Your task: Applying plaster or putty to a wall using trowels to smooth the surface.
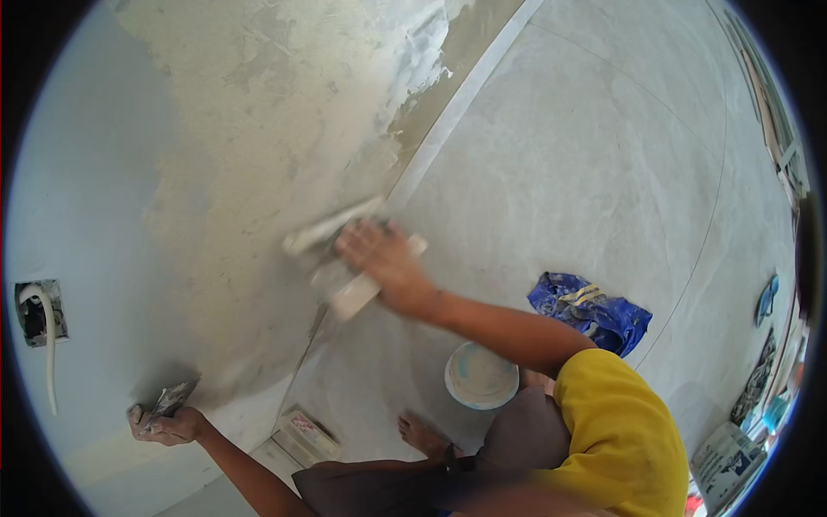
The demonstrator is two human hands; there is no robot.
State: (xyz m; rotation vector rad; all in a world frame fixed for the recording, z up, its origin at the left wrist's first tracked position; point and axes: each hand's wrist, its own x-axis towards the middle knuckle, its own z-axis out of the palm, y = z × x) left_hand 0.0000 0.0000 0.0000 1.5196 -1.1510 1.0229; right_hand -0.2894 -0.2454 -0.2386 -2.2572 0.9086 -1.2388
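Yellow sleeve (620,431): closest to us, lower right.
Right hand (379,254): our fingers wrap over a wide, blurred trowel (332,226) at the patchy wall (224,129); contact is unclear.
Left hand (170,426): our thumb and fingers pinch a dirty scraper (171,399) near the wall.
Round tub (480,406): on the floor (637,172) near our bare foot (422,435).
Crumpled blue bag (603,317): past the tub, farther right.

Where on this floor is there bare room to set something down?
Widest: floor between the pale skirting strip and blue plastic bag. Crowded: around the tub, close to foot and knee, and by the trowel in the right hand.
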